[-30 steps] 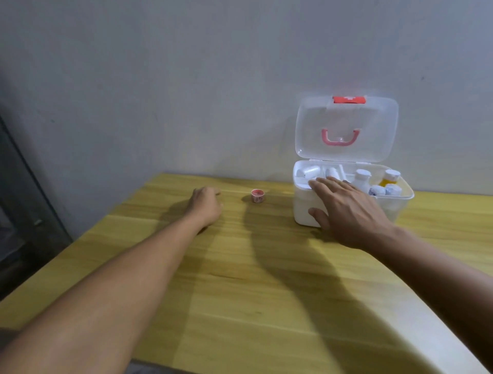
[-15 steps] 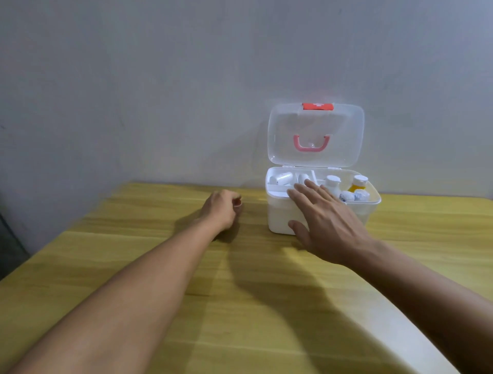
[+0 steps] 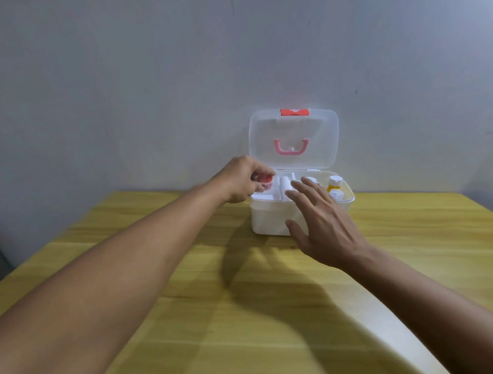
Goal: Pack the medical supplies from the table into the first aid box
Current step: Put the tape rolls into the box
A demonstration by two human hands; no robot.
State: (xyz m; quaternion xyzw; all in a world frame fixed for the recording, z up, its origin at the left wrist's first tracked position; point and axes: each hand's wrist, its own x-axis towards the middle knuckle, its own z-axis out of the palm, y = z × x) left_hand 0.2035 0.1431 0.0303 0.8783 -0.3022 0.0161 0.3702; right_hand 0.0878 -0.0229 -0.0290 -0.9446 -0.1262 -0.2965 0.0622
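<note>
Bench [image 3: 240, 307]: near edge and middle bare wood, both forearms reaching across it. Right hand [image 3: 324, 227] — grip spread flat, holding nothing, fingertips over the front rim of the first aid box [image 3: 272, 221], which sits at the bench's far edge against the wall. Left hand [image 3: 240, 182] — grip pinched on a small red-capped container [image 3: 78, 0]... Bench [image 3: 240, 307]: near edge and middle are bare wood, with both forearms reaching across.

Right hand [image 3: 324, 227]: grip spread flat, holding nothing, fingertips over the front rim of the first aid box [image 3: 272, 221]. The box sits at the bench's far edge, by the wall.

Left hand [image 3: 240, 182]: grip pinched on a small red-capped container [image 3: 264, 181], held just above the box's left compartment. This hand is the nearer one to the drop point, which lies directly below the grip, so a short lowering looks sufficient.

Lid [image 3: 293, 138] stands upright behind. Bottles [image 3: 334, 182] occupy the right side.
</note>
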